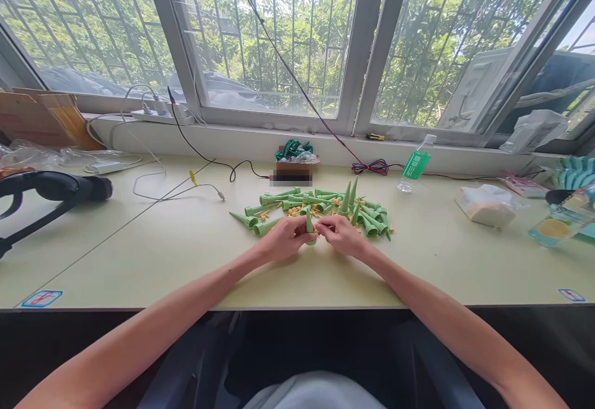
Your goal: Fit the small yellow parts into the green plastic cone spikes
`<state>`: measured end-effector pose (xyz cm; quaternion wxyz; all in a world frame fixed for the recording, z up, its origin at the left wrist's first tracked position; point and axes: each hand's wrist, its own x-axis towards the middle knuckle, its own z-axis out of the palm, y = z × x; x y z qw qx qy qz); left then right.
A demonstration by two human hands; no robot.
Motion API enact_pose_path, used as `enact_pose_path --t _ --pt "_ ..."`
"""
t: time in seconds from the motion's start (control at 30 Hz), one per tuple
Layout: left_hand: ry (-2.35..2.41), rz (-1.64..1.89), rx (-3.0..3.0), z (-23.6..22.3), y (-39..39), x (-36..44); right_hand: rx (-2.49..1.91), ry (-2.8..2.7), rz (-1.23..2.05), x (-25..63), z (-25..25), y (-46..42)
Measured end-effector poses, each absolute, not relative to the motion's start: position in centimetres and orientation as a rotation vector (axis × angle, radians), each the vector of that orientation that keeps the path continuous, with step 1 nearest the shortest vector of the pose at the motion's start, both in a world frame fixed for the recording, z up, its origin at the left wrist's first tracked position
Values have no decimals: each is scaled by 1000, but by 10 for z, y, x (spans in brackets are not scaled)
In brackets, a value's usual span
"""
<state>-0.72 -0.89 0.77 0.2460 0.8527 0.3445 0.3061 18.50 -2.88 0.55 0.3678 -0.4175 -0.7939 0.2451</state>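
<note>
My left hand (284, 239) is closed around a green plastic cone (309, 222), which stands nearly upright with its tip up. My right hand (344, 236) is close on the other side, thumb and fingers pinched together by the cone's side. Whatever sits in that pinch is too small to make out. Just beyond both hands lies a pile of similar green cones (274, 198), most on their sides, with a few upright cones (346, 198) at the right. Small yellow pieces (294, 211) are scattered among them.
Behind the pile stands a small box (297, 157) with green and clear wrapping. A water bottle (417, 164) and a tissue pack (484, 204) are to the right. A black headset (56, 189) and a white cable (186, 190) lie left. Windows rise behind the table (139, 254).
</note>
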Motion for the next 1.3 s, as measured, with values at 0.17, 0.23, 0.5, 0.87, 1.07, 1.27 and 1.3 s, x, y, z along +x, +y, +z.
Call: enact_pose_path --t 0.17,0.23,0.5,0.87,1.07,1.27,1.3 --pt "800 787 2068 9 -7 -9 -992 -2037 544 185 2 -30" --pt "739 707 1911 11 -6 -11 -950 -2031 494 185 2 -29" --pt "696 614 1718 19 -8 -12 -844 -2041 359 184 -1 -27" --pt "745 720 1895 11 -8 -9 -851 -2061 363 184 -5 -24" --pt "855 851 2205 5 -8 -7 -913 -2048 399 185 -4 -25" --pt "799 905 2486 0 -9 -7 -1031 -2007 565 184 0 -27" --pt "804 907 2494 -1 -9 -7 -1037 -2005 573 184 0 -27"
